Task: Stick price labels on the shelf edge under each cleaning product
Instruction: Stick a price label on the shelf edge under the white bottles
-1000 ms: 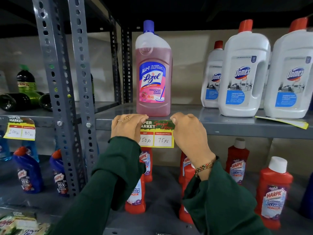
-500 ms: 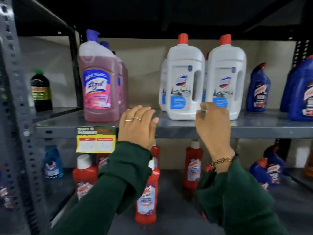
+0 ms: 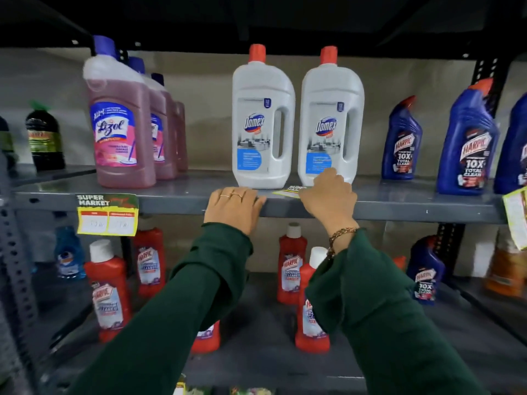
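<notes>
A yellow and green price label [image 3: 107, 213] is stuck on the grey shelf edge [image 3: 413, 208] under the pink Lizol bottles [image 3: 119, 124]. Two white Domex bottles [image 3: 262, 124] stand to their right. A second price label [image 3: 288, 191] lies flat on the shelf in front of them. My right hand [image 3: 333, 195] has its fingers curled on that label's right end, which it hides. My left hand [image 3: 233, 206] rests palm down on the shelf edge below the left Domex bottle and holds nothing.
Blue Harpic bottles [image 3: 467, 143] stand at the right of the same shelf, and another label [image 3: 516, 215] hangs at the far right edge. Red Harpic bottles [image 3: 109, 289] fill the lower shelf. A perforated metal upright [image 3: 14, 266] stands at the left.
Both hands left the label stuck under the Lizol bottles and moved right to the Domex bottles. My right hand has come down on the loose label lying on the shelf.
</notes>
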